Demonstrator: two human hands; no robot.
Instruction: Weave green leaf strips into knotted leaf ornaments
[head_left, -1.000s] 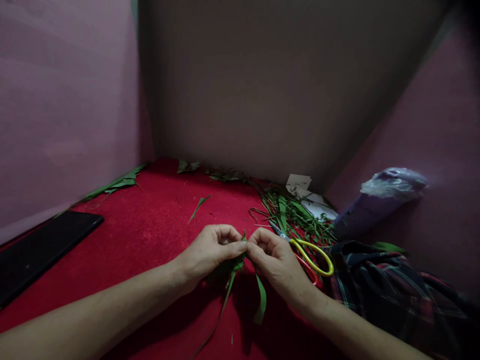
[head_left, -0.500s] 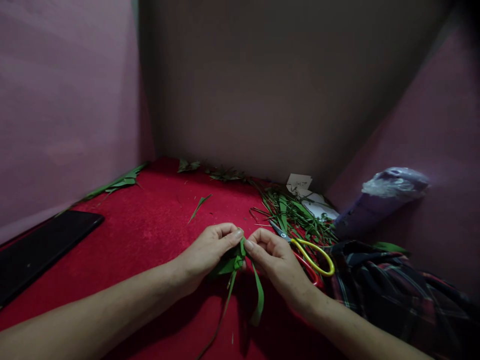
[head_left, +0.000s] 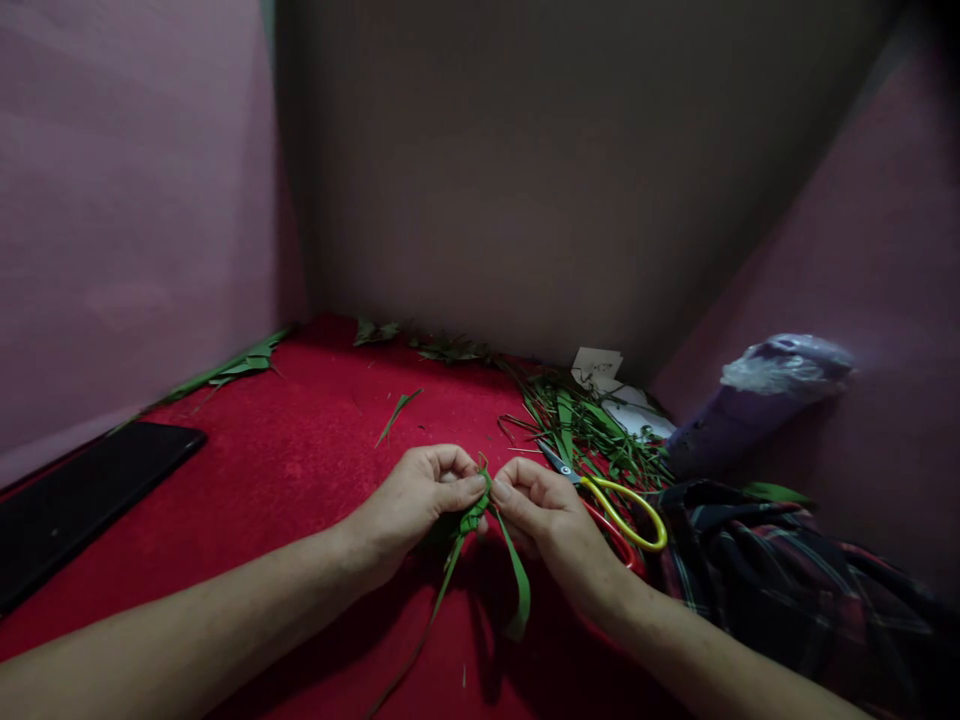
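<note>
My left hand (head_left: 427,495) pinches a small folded bundle of green leaf strips (head_left: 474,515) between thumb and fingers, just above the red cloth (head_left: 322,460). On the other side, my right hand (head_left: 544,505) is closed at the bundle's right edge, pinching a leaf strip (head_left: 517,590) whose loose end hangs down below the fingers. A thin stem (head_left: 427,635) trails from the bundle toward the lower edge. The fingertips hide part of the folds. Scissors (head_left: 619,510) with one yellow and one red handle lie right beside my right hand.
A heap of cut grass and leaves (head_left: 592,430) lies behind the scissors, with white papers (head_left: 630,408) at its back. A dark phone-like slab (head_left: 90,505) is at left. Plaid cloth (head_left: 787,580) and a purple plastic-wrapped roll (head_left: 750,410) are at right. Walls enclose the sides.
The folded bundle has tilted, and a thin looped tip now shows above my left thumb. The trailing stem has swung left. Both hands stay in nearly the same place.
</note>
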